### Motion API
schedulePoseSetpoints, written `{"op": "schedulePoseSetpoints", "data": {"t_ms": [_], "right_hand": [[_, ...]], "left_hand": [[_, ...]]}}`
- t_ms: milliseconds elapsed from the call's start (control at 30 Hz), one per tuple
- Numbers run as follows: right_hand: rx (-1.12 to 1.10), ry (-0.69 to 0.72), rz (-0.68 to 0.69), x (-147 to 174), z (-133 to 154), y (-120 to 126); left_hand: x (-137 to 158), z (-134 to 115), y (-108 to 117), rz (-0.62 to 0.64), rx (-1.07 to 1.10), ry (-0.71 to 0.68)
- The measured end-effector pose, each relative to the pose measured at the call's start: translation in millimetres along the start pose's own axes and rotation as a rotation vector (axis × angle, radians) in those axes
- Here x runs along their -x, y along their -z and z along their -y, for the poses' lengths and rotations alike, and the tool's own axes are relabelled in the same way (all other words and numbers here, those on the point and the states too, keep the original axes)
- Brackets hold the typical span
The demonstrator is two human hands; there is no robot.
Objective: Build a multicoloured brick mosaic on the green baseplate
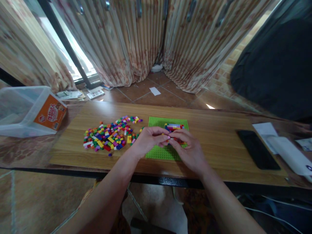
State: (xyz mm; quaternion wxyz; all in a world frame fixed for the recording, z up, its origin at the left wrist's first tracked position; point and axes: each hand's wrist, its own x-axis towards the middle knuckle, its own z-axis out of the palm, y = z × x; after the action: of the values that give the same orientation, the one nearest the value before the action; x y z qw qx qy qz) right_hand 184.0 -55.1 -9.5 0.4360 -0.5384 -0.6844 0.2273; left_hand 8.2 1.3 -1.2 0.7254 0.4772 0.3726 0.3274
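Note:
My left hand and my right hand meet fingertip to fingertip over the green studded baseplate. A tiny pink toy brick shows at the left hand's pinched thumb and forefinger. The right thumb and fingers close in from the other side; whatever they grip is too small and covered to name. Behind the fingers, a built row of multicoloured toy bricks stands on the plate. More coloured bricks lie partly hidden under the right hand.
A spread pile of loose toy bricks covers the left of the wooden table. A black phone-like slab lies at the right, beside white papers. A clear plastic bin with an orange label stands far left.

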Motion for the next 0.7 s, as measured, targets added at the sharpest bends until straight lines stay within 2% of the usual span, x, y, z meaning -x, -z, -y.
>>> {"op": "schedulePoseSetpoints", "data": {"t_ms": [167, 300, 400, 567, 700], "right_hand": [[-0.014, -0.011, -0.039, 1, 3, -3], [-0.039, 0.006, -0.061, 1, -1, 4], [-0.045, -0.026, -0.061, 1, -9, 17], [0.052, -0.063, 0.094, 1, -25, 34], [0.138, -0.021, 0.102, 2, -28, 31]], "left_hand": [[2, 1, -3, 0.057, 0.018, -0.007], [2, 1, -5, 0.046, 0.011, -0.003], [1, -2, -2, -0.034, -0.013, -0.001], [-5, -2, 5, -0.243, -0.062, -0.030], [-8, 0, 4, -0.245, -0.067, -0.022]]}}
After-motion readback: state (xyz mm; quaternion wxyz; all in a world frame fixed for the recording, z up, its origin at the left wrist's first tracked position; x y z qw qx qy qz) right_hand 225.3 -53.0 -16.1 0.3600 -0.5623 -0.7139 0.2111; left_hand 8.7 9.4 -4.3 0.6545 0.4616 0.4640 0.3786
